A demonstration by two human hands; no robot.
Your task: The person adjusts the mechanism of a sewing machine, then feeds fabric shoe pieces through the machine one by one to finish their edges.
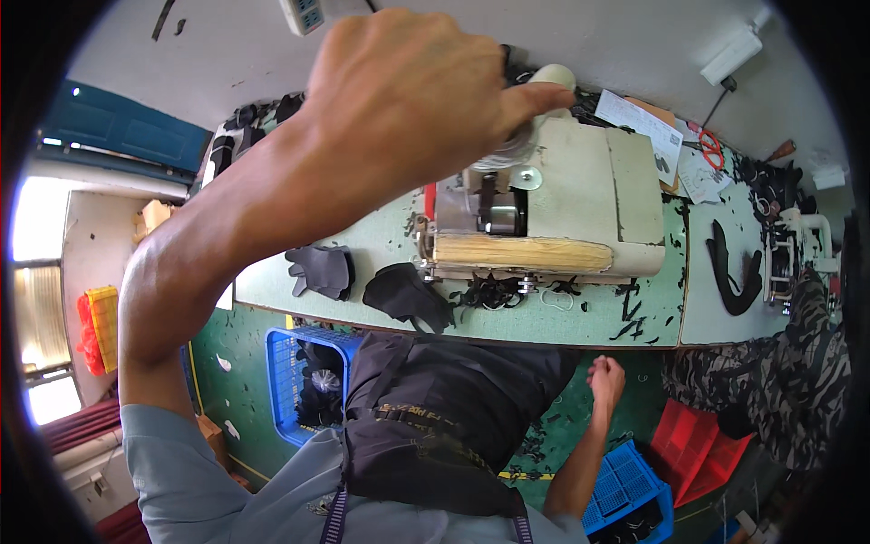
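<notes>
My left hand (408, 86) is raised over a cream sewing machine (584, 181), its thumb stretched across a rounded cream part (553, 80) at the machine's back. Its fingers are turned away from view, so I cannot see whether they grip anything. Below the table's front edge hangs my right hand (605, 383), fingers curled in, with nothing visible in them. Dark fabric pieces lie at the machine's left: one cut piece (322, 270) and a larger one (410, 295) hanging toward the edge. Black scraps (494, 292) gather along the machine's front.
Blue baskets (313, 340) (625, 485) and a red crate (693, 449) stand on the green floor. Papers (639, 125) and red-handled scissors (711, 150) lie at the back right. A person in camouflage clothing (770, 381) is at another machine (802, 258) on the right.
</notes>
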